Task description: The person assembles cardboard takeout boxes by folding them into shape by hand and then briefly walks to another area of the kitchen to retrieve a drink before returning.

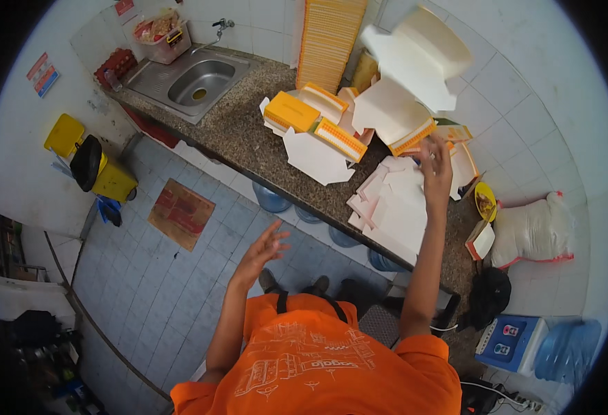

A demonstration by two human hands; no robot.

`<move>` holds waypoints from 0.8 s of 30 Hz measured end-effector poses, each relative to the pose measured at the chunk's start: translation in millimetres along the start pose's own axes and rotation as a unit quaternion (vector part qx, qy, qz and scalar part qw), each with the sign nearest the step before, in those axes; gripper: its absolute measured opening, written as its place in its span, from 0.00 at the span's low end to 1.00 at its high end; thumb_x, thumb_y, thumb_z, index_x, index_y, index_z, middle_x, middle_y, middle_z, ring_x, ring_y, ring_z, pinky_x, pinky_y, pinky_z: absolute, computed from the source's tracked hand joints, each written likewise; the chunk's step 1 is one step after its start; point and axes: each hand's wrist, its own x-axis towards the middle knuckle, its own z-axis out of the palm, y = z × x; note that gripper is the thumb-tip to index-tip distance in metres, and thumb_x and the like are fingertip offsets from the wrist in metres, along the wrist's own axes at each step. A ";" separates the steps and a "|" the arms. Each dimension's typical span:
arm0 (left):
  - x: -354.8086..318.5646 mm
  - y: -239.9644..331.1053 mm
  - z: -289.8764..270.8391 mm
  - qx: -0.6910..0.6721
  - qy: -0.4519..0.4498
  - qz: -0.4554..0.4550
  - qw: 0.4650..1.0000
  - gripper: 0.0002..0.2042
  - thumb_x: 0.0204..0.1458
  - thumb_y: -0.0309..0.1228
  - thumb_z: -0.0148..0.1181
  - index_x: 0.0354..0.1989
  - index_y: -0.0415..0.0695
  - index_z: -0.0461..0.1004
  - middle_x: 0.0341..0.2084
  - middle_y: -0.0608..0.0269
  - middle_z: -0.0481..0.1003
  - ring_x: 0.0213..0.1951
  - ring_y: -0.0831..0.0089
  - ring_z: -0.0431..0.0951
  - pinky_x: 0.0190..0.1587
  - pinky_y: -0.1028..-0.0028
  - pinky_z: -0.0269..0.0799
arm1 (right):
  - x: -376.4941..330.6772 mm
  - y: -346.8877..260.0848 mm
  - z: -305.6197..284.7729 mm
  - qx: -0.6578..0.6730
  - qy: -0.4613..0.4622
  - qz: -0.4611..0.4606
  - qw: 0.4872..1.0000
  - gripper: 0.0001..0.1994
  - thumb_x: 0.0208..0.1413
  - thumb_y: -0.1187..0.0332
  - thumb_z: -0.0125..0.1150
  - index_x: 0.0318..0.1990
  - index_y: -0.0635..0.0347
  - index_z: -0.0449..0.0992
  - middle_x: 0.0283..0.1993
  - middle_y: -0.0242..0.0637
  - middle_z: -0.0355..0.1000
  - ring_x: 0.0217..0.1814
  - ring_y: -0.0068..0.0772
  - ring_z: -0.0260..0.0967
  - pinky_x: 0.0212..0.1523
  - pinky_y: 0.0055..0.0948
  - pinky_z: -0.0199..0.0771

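Observation:
My right hand (435,164) is raised over the granite counter (238,135), fingers spread and holding nothing. It hovers above a pile of flat white carton blanks (394,207). Just beyond its fingertips is a folded white box with an orange edge (409,133), below a heap of folded white boxes (414,59) that look slightly blurred. My left hand (262,249) is open and empty, held out over the tiled floor in front of the counter. Closed orange boxes (291,111) and a half-folded one (338,138) lie further left on the counter.
A tall stack of flat orange cartons (328,34) leans on the wall. A steel sink (200,79) sits at the counter's left end. Water bottles (270,199) stand under the counter. A yellow bin (106,173), white sack (536,232) and blue dispenser (511,342) stand around.

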 end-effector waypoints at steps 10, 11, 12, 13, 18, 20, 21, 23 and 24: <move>-37.8 -48.7 -17.9 -0.008 0.059 -0.096 0.994 0.29 0.64 0.47 0.53 0.69 0.47 0.61 0.56 0.55 0.72 0.53 0.66 0.75 0.56 0.66 0.70 | -174.2 247.0 -84.5 -0.358 -0.370 0.183 0.837 0.49 0.38 0.48 0.78 0.70 0.38 0.60 0.74 0.52 0.54 0.74 0.60 0.52 0.71 0.45 0.57; -33.4 -45.5 -16.1 0.005 0.052 -0.097 0.994 0.29 0.63 0.47 0.54 0.69 0.47 0.61 0.56 0.56 0.72 0.53 0.66 0.75 0.55 0.66 0.70 | -168.0 256.3 -96.6 -0.334 -0.366 0.164 0.853 0.44 0.39 0.51 0.78 0.67 0.39 0.66 0.71 0.50 0.61 0.72 0.54 0.59 0.69 0.43 0.61; -32.0 -44.2 -15.0 0.010 0.050 -0.104 0.993 0.29 0.63 0.47 0.54 0.69 0.47 0.61 0.56 0.56 0.72 0.53 0.66 0.75 0.55 0.66 0.70 | -157.9 252.0 -100.7 -0.260 -0.367 0.150 0.880 0.26 0.50 0.54 0.72 0.57 0.51 0.78 0.58 0.42 0.76 0.64 0.41 0.70 0.64 0.33 0.67; -19.8 -39.1 -7.7 0.017 0.022 -0.104 0.994 0.29 0.63 0.48 0.53 0.69 0.47 0.61 0.56 0.55 0.72 0.53 0.65 0.75 0.56 0.66 0.70 | -150.5 273.9 -129.9 -0.208 -0.383 0.168 0.884 0.16 0.57 0.60 0.65 0.49 0.56 0.81 0.48 0.45 0.80 0.51 0.40 0.77 0.52 0.32 0.75; -6.2 -24.3 12.8 0.061 -0.008 -0.086 0.994 0.31 0.63 0.52 0.53 0.69 0.46 0.62 0.56 0.53 0.72 0.56 0.63 0.74 0.57 0.63 0.71 | -113.3 90.1 -103.3 -0.327 -0.141 0.006 0.934 0.11 0.58 0.68 0.58 0.44 0.58 0.83 0.43 0.47 0.79 0.42 0.45 0.79 0.41 0.38 0.77; 3.9 -17.6 21.2 -0.072 -0.057 -0.132 0.987 0.35 0.60 0.56 0.53 0.68 0.42 0.62 0.54 0.50 0.73 0.56 0.60 0.74 0.55 0.60 0.73 | -133.4 19.6 -86.7 -0.331 -0.265 -0.050 0.904 0.12 0.54 0.71 0.57 0.44 0.56 0.82 0.41 0.45 0.79 0.42 0.44 0.78 0.41 0.40 0.76; 9.2 -18.9 21.8 -0.070 -0.059 -0.135 0.987 0.35 0.60 0.56 0.53 0.68 0.42 0.62 0.54 0.50 0.73 0.56 0.60 0.74 0.55 0.60 0.73 | -148.9 -9.2 -66.4 -0.366 -0.356 -0.077 0.856 0.13 0.52 0.73 0.57 0.44 0.54 0.82 0.39 0.43 0.79 0.42 0.44 0.77 0.42 0.41 0.76; 18.6 -33.4 21.3 -0.336 -0.193 -0.192 0.902 0.39 0.58 0.56 0.56 0.68 0.38 0.60 0.56 0.45 0.72 0.56 0.59 0.75 0.54 0.57 0.75 | -191.9 -41.9 -15.6 -0.183 -0.403 -0.107 0.890 0.13 0.49 0.73 0.57 0.43 0.53 0.82 0.41 0.39 0.80 0.46 0.44 0.76 0.48 0.42 0.76; 23.8 -44.8 15.3 -0.239 -0.146 -0.219 0.935 0.38 0.58 0.54 0.57 0.68 0.38 0.59 0.56 0.46 0.71 0.56 0.59 0.75 0.53 0.61 0.76 | -219.3 -32.4 4.6 -0.180 -0.427 -0.166 0.870 0.10 0.52 0.73 0.59 0.40 0.52 0.84 0.43 0.36 0.80 0.48 0.39 0.76 0.51 0.40 0.74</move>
